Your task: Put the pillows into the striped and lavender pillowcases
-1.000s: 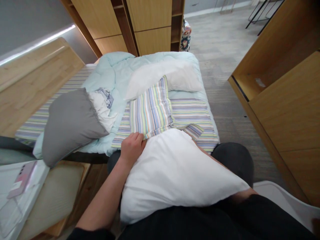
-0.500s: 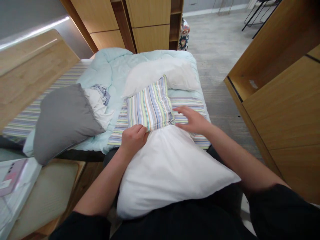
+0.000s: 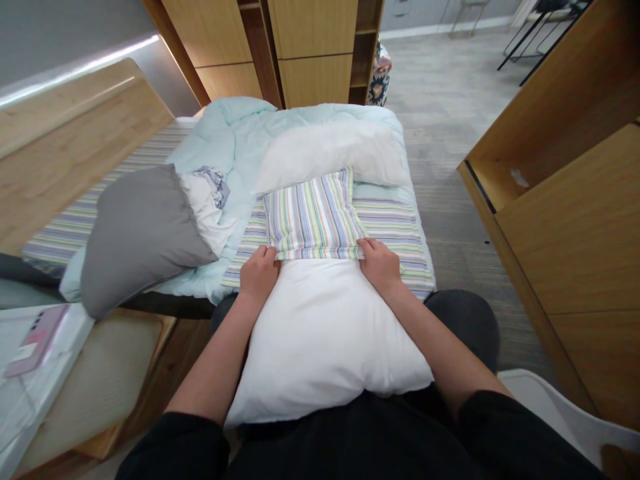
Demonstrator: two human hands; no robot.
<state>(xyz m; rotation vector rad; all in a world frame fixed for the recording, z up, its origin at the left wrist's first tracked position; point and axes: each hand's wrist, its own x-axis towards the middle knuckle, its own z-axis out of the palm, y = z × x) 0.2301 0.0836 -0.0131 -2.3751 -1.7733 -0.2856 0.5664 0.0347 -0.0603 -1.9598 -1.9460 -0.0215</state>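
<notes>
A white pillow (image 3: 320,333) rests against my lap, its far end inside a striped pillowcase (image 3: 313,213). The pillowcase's hem lies straight across the pillow, and its far part spreads over the bed. My left hand (image 3: 259,273) is closed on the left end of the hem. At the right end, my right hand (image 3: 381,265) grips the hem too. Under the pillowcase lies another striped cloth (image 3: 387,227). Beyond it is a second white pillow (image 3: 335,153), without a striped cover.
To the left, a grey pillow (image 3: 145,233) and crumpled white cloth (image 3: 205,213) lie on the pale blue quilt (image 3: 245,140). A phone (image 3: 37,340) sits on a white table (image 3: 75,327) at lower left. A wooden cabinet (image 3: 565,227) stands on the right.
My right hand has closed on the right end of the hem, having been open above it. The hem is now pulled straight and wider. The pillow's right corner has shifted left.
</notes>
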